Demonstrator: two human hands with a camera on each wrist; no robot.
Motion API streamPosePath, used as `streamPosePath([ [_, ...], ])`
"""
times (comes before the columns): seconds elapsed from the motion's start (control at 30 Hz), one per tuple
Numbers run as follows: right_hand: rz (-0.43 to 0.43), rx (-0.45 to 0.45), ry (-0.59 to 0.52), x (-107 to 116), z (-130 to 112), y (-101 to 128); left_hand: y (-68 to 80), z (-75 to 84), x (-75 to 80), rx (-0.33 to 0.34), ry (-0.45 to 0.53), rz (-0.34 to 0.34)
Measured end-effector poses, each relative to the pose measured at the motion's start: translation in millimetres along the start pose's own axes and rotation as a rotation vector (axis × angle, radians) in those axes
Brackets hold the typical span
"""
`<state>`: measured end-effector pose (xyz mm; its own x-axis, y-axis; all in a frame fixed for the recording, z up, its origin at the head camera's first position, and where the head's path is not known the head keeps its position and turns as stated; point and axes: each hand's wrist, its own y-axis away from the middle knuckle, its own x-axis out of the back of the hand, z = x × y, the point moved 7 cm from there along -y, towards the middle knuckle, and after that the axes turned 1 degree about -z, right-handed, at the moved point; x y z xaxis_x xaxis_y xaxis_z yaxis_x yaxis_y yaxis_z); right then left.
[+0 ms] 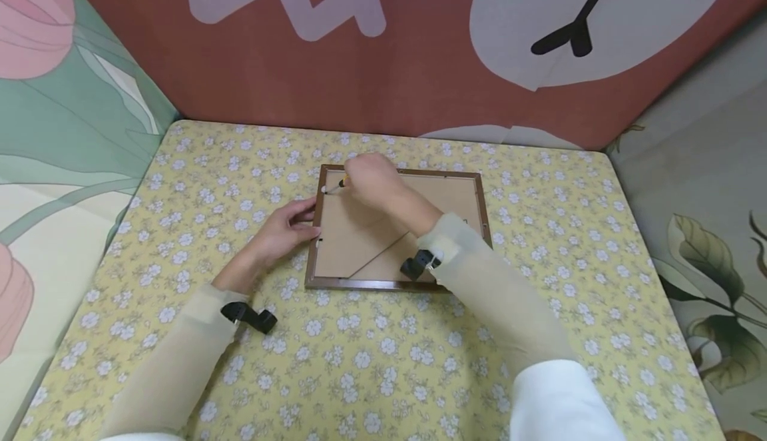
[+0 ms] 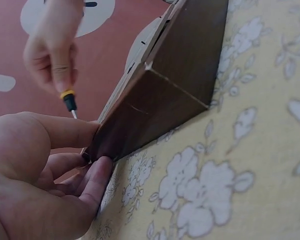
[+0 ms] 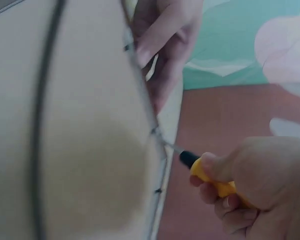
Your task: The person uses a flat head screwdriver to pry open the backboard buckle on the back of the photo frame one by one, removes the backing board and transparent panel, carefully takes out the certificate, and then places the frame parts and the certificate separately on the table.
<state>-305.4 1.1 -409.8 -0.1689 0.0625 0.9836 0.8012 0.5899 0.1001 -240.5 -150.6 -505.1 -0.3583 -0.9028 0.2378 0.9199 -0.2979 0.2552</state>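
Note:
A brown wooden picture frame (image 1: 395, 285) lies face down, its tan backing board (image 1: 443, 191) upward. My right hand (image 1: 374, 181) grips a screwdriver (image 3: 217, 182) with a yellow and black handle. In the head view, its thin shaft slants down to the rim near the frame's upper left corner, at a small dark tab (image 3: 154, 131). My left hand (image 1: 287, 231) holds the frame's left side, thumb at the rim and fingers curled against the outer edge. In the left wrist view, those fingertips (image 2: 101, 167) touch the side low down, close to the cloth.
Several small dark tabs sit along the frame's inner rim. A cord (image 1: 380, 254) crosses the backing board. The yellow floral tablecloth (image 1: 359, 361) spreads around the frame. A reddish-brown patterned wall covering (image 1: 419, 61) rises behind the table. Each wrist carries a black camera mount (image 1: 248, 316).

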Motion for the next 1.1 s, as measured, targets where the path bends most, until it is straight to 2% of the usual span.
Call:
streamPosePath([
  [0.13, -0.012, 0.048, 0.095, 11, -21, -6, 0.3, -0.5, 0.0, -0.006, 0.010, -0.001],
  [0.27, -0.062, 0.069, 0.192, 19, -38, -17, -0.8, 0.4, -0.1, -0.017, 0.019, -0.006],
  [0.53, -0.154, 0.008, 0.373, 22, -68, -36, 0.4, 0.4, 1.1, -0.031, 0.029, -0.017],
  [0.67, -0.178, 0.004, 0.413, 18, -79, -38, -0.6, -0.5, -0.1, -0.048, 0.023, -0.026],
  [0.8, -0.164, 0.007, 0.367, 18, -69, -34, 0.2, -2.5, -0.5, -0.024, 0.032, -0.025],
  [0.97, -0.102, 0.019, 0.163, 17, -38, -19, 0.4, -3.7, 0.0, -0.004, 0.025, -0.026],
  [1.1, -0.027, 0.021, 0.048, 5, -12, -3, -1.3, -4.0, 0.7, 0.004, 0.014, -0.022],
])
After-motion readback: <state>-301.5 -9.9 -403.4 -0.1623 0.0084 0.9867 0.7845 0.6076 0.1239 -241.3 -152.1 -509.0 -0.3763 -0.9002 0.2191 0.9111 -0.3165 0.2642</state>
